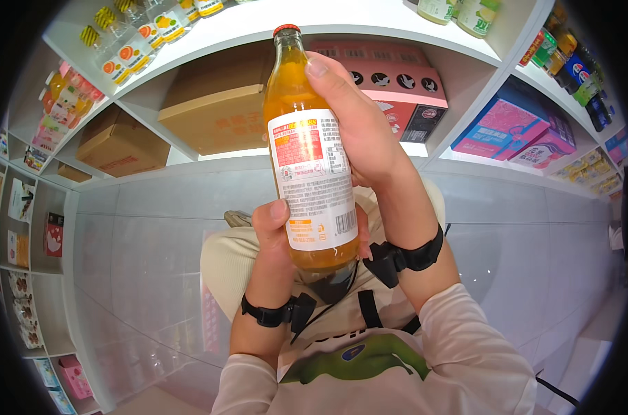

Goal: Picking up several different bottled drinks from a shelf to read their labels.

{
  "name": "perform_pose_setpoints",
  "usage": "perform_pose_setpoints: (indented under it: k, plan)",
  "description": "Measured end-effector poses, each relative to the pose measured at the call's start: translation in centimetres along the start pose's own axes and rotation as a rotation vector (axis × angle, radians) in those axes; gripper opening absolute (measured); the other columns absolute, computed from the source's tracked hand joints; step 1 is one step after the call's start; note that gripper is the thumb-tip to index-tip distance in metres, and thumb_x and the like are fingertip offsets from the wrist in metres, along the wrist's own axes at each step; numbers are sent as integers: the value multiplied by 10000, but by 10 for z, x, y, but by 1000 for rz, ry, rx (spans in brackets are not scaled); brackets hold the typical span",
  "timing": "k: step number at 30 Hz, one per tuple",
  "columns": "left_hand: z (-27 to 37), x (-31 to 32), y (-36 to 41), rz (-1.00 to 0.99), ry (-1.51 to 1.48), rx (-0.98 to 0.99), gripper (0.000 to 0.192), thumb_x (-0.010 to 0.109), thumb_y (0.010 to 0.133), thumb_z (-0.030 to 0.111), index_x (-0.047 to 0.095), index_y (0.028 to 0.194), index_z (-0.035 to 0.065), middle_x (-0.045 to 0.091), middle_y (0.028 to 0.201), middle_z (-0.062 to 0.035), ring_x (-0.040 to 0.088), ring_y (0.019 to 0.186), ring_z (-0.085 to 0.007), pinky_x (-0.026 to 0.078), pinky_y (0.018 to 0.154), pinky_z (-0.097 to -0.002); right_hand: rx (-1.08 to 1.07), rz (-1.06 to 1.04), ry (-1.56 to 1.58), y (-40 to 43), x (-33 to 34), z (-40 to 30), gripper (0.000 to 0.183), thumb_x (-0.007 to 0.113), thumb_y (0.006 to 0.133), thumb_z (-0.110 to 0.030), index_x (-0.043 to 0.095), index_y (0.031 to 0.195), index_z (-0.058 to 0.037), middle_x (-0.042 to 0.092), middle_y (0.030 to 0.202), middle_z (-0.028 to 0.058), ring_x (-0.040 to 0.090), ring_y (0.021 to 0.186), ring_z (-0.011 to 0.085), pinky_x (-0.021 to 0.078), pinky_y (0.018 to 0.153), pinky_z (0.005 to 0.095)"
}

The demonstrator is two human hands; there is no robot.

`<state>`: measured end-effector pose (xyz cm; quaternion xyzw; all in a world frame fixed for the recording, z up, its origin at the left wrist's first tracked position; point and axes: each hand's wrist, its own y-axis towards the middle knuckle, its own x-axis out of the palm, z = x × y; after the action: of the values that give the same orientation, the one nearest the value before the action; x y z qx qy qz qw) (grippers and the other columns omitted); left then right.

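Close before me is a glass bottle of orange drink with a red crown cap, tilted so that its white back label faces up. That label bears print and a barcode. My right hand grips the bottle around its shoulder, the thumb lying along the neck. Lower down, my left hand holds it near the base with the thumb at the label's left edge. The fingers of both hands are partly hidden behind the bottle. Black straps with small modules circle both of my wrists.
White shelving curves across the front. Its lower bays hold a large cardboard box, a pink carton and blue-and-pink boxes. Clear bottles with yellow caps stand above at left. Another shelf unit lines the left side. Grey tiles cover the floor.
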<state>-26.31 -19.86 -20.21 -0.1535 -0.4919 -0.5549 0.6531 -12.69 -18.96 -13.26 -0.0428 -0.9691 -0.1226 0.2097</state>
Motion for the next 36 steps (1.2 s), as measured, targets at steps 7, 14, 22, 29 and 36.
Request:
perform_pose_setpoints:
  k: [7,14,22,29,36]
  plan:
    - [0,-54,4,102,-107,-19,951,619,732,606,386,1361,-67,605,966,-335,645,790,-408,550,703,-473,-23,48,-109,28,-33,48,683,457,970,-518,279,1427,-42,573,1122,168,553,1009,190,461,824,293]
    - [-8,-95,-6,207,-179,-21,987,585,696,697,410,1308,-56,616,871,-313,649,689,-387,555,619,-442,223,-33,113,32,-67,104,704,569,881,-454,362,1408,-36,599,1091,128,589,829,162,462,634,286]
    - [-9,-101,-2,232,-62,-1,1026,520,724,796,341,1277,-49,573,819,-240,635,647,-375,534,463,-433,250,-135,-48,25,-77,103,644,561,928,-449,415,1392,-28,626,1046,65,610,816,83,461,562,212]
    - [-18,-101,-5,482,137,-91,1005,497,744,772,384,1302,-56,599,924,-253,648,732,-397,575,636,-517,17,9,17,22,-67,114,502,672,903,-333,513,1284,-47,628,973,10,578,853,72,462,701,236]
    - [-16,-105,-3,583,209,-43,963,518,771,695,384,1354,-60,563,1148,-270,654,826,-442,580,678,-490,34,61,15,20,-75,113,495,667,907,-293,502,1295,-33,620,983,20,585,853,75,475,725,242]
